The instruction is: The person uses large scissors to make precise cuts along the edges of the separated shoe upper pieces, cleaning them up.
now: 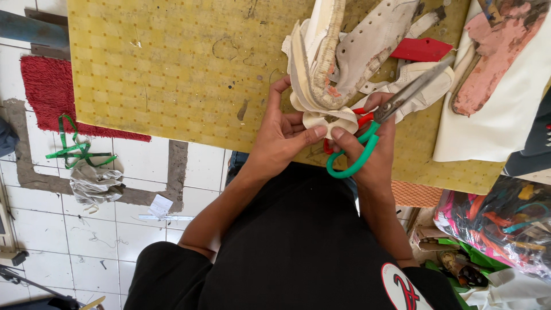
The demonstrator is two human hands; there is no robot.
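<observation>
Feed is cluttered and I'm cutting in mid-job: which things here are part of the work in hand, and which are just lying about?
In use:
- left hand pinching the cream shoe upper
- right hand holding the green-handled scissors
- yellow work board under them

Lying about:
- red piece
- worn insole
- green strap and rag on the floor
- bag of coloured scraps

The left half of the yellow tabletop (172,69) lies bare, so a hand can cross there freely from the near edge to the far one. Toward the right edge the way closes: the worn cream shoe (338,51) stands bunched near the near edge, with a red piece (422,50) and pale straps (422,86) just beyond it. A pinkish sole (493,57) on white cloth (505,120) blocks the right-hand corner. The green-handled scissors (373,132) jut across the near edge, blades slanting toward the right edge.
</observation>
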